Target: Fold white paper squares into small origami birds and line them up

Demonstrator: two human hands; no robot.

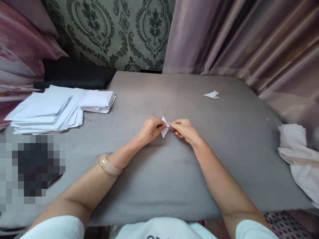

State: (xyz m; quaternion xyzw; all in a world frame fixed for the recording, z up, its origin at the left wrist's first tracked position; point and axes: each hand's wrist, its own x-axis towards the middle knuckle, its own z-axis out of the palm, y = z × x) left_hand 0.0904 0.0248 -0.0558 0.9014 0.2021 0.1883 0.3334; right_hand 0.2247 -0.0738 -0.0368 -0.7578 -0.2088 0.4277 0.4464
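Note:
A small white folded paper figure (164, 132) is held between my two hands over the middle of the grey-covered surface. Its pointed flaps stick out above and below my fingertips. My left hand (151, 128), with a pale bangle (109, 165) on the forearm, pinches it from the left. From the right, my right hand (184, 129) pinches the other side, fingers closed. The fingertips hide the middle of the paper. Farther back on the right lies another folded white paper figure (212, 95), apart from both hands.
Stacks of white paper sheets (50, 108) and smaller cut pieces (98, 99) lie at the left. Behind them is a black cloth (77, 73). A crumpled white cloth (296, 149) rests at the right edge. Curtains (224, 36) hang at the back and right.

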